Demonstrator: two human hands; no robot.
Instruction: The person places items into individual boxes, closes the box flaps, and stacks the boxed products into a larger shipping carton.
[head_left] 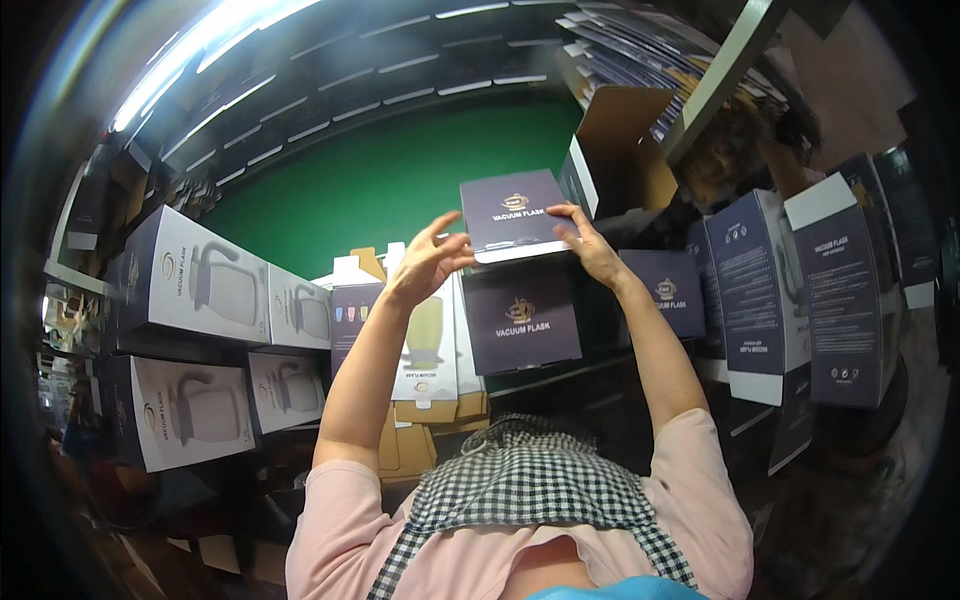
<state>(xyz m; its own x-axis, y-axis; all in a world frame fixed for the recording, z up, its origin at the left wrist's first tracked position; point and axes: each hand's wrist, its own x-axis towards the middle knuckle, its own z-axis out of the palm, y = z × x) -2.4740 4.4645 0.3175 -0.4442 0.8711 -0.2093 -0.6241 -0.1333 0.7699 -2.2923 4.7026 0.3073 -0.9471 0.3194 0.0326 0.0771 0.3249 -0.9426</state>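
Note:
In front of me a dark purple flask carton [500,190] shows its top panel with a gold emblem and a white edge along the near side. My right hand [592,245] grips its right edge, thumb on the near side and fingers over the top. At its left edge my left hand [432,262] is open, fingers spread, close to the carton. Just below stands a second purple carton face [525,345] with the same emblem. I cannot tell whether the two are joined.
White-sided flask cartons [205,290] are stacked two high on the left. Upright purple cartons [757,290] stand on the right, and another purple carton [660,315] sits nearer. An open brown carton [618,130] is behind on the green tabletop [400,165]. Flattened cartons [640,55] are piled beyond.

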